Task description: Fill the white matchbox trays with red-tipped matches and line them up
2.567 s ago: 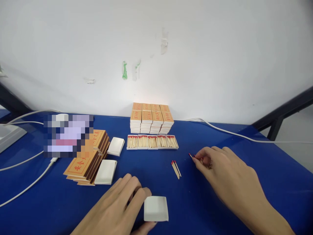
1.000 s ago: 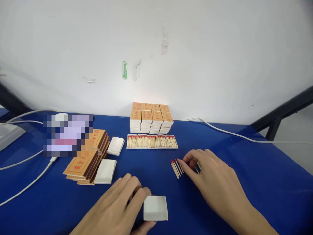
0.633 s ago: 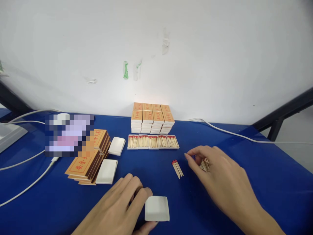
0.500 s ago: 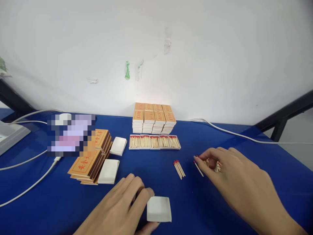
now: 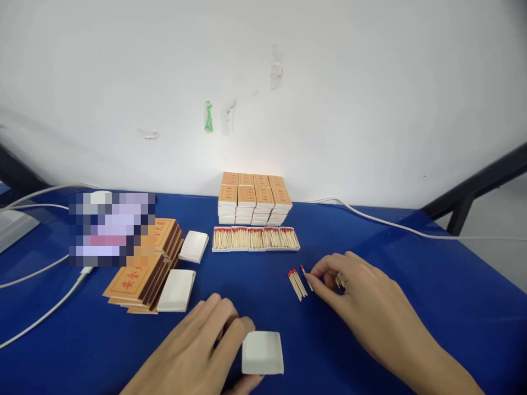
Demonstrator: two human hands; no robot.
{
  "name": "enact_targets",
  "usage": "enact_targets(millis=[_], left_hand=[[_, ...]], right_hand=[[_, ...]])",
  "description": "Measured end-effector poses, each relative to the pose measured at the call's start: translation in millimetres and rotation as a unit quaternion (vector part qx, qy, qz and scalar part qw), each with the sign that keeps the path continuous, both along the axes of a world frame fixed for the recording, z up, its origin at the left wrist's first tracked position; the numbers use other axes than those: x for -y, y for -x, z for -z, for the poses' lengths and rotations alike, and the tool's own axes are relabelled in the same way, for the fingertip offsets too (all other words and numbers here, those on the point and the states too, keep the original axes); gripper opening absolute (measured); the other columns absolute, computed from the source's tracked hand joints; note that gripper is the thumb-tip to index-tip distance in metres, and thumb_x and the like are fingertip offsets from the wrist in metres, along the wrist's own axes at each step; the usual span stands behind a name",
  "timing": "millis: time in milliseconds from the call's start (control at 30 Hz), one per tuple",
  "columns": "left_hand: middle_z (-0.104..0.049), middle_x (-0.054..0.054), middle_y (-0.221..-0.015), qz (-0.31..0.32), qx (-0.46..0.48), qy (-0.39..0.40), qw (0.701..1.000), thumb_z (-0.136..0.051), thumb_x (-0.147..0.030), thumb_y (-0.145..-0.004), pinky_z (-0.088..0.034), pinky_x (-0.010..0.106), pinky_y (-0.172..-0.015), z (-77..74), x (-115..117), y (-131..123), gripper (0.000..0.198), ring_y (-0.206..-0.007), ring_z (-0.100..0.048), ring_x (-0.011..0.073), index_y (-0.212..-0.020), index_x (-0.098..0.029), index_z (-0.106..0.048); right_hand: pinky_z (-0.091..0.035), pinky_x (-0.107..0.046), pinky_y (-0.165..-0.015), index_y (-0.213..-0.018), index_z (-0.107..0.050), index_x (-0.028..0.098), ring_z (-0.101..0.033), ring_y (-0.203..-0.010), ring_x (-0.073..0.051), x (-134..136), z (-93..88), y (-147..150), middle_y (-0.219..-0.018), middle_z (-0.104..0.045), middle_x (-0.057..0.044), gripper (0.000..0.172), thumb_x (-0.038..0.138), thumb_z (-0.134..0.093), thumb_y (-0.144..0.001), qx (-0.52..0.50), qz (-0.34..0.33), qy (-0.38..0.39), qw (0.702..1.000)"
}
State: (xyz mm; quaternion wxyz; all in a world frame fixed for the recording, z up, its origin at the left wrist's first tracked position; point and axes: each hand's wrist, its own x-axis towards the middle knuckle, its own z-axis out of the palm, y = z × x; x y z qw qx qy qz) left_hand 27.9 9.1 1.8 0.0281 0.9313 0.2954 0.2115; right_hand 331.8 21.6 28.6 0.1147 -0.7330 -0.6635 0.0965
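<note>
My left hand point(image 5: 193, 345) grips a white matchbox tray point(image 5: 262, 353) at its left and near edges, thumb below and fingers at the upper corner. The tray's open side faces up and no matches show inside. My right hand point(image 5: 362, 307) pinches a single red-tipped match point(image 5: 303, 269) between thumb and index finger, down at the table. Just left of it lies a small bundle of matches point(image 5: 297, 285), side by side with heads pointing away. More matches point(image 5: 340, 281) show partly behind the right fingers, mostly hidden.
Filled match trays point(image 5: 256, 239) stand in a row before stacked matchboxes point(image 5: 254, 197) by the wall. At left are flat orange box sleeves point(image 5: 135, 280), white trays point(image 5: 177, 291), a pixelated phone-like object point(image 5: 113, 225) and a white cable point(image 5: 53, 325) on the blue table point(image 5: 370, 230).
My right hand has moved left with the match, bringing it close beside the bundle. My left hand keeps hold of the tray. The whole view has shifted slightly.
</note>
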Motion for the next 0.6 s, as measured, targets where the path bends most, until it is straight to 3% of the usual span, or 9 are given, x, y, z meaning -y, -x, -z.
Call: enact_targets(millis=[233,433,600], left_hand=[[-0.077,0.006,-0.106,-0.006,0.002,0.004,1.000,-0.060,-0.032,-0.115,-0.073,0.045,-0.094,1.1,3.3,1.4,0.015,-0.097,-0.083,0.0283,-0.128,-0.023,-0.062],[-0.075,0.005,-0.104,-0.004,0.018,0.002,1.000,-0.058,-0.030,-0.116,-0.072,0.039,-0.086,2.2,1.0,1.3,0.013,-0.093,-0.081,0.0262,-0.126,-0.023,-0.063],[-0.075,0.005,-0.104,-0.007,0.012,0.006,1.000,-0.062,-0.028,-0.113,-0.072,0.043,-0.090,1.2,1.1,1.7,0.013,-0.093,-0.081,0.0276,-0.125,-0.023,-0.063]], right_hand=[[-0.046,-0.036,-0.065,-0.086,-0.080,0.033,-0.070,-0.076,-0.022,-1.8,-1.2,5.8,-0.084,-0.075,0.001,0.025,0.048,-0.070,-0.103,-0.044,-0.025,-0.004,0.999],[-0.048,-0.036,-0.065,-0.089,-0.083,0.034,-0.071,-0.077,-0.023,-1.9,-4.0,-0.5,-0.084,-0.077,0.000,0.030,0.059,-0.069,-0.100,-0.069,0.002,-0.014,0.998],[-0.042,-0.037,-0.060,-0.089,-0.082,0.033,-0.071,-0.084,-0.031,0.0,-5.5,-12.4,-0.082,-0.076,-0.006,0.040,0.065,-0.061,-0.100,0.028,0.060,-0.085,0.994]])
